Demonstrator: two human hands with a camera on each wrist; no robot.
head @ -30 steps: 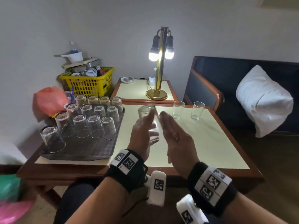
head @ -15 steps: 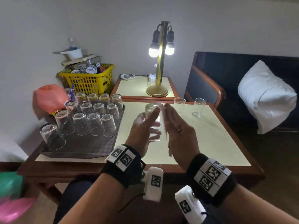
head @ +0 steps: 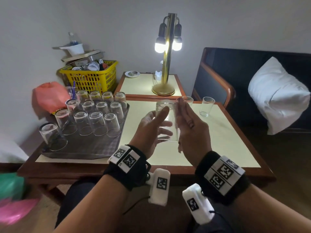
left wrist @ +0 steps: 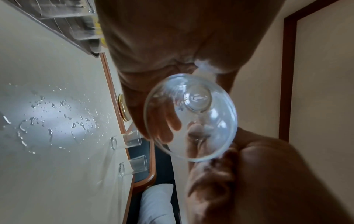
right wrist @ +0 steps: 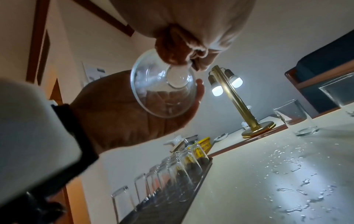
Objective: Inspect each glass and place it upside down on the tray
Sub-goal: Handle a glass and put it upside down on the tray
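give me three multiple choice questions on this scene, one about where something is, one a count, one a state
1. Where does the tray lie?
A. on the left part of the table
B. on the sofa
C. on the small lamp table

2. How many glasses stand upright on the table top, off the tray?
A. none
B. two
C. five

3. How is the held glass turned?
A. mouth up
B. lying flat on the table
C. mouth down, base up

Answers:
1. A, since the tray sits at the table's left end, below the yellow basket.
2. B, since one upright glass stands clear near the far edge and another is partly hidden behind the right hand.
3. C, since the wider rim is at the bottom between the left hand and the right hand, above the table.
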